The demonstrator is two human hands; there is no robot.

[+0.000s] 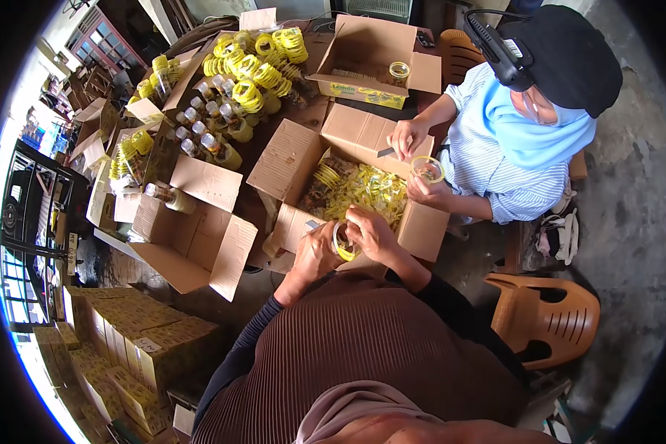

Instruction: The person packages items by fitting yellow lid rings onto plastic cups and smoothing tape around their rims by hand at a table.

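Close in front of my body, a round, clear plastic piece with a yellow rim [345, 253] is held between my hands. My left hand [314, 253] wraps round its left side, fingers closed. A flat grey strip, perhaps a blade, [312, 225] shows at the top of this hand; I cannot make out how it is held. My right hand [375, 235] has its fingers bent and pinched at the piece's right edge, partly inside the opening. Just beyond both hands is an open cardboard box [285, 159] with many yellow and clear plastic scraps [366, 191] inside.
A co-worker [529, 159] on the right holds a knife [386, 152] and a yellow-rimmed ring [428, 170]. Stacked yellow rings [274, 74] and several bottles [213, 144] stand at the back left. Open boxes [192, 237] surround the table; a brown chair [562, 318] is at right.
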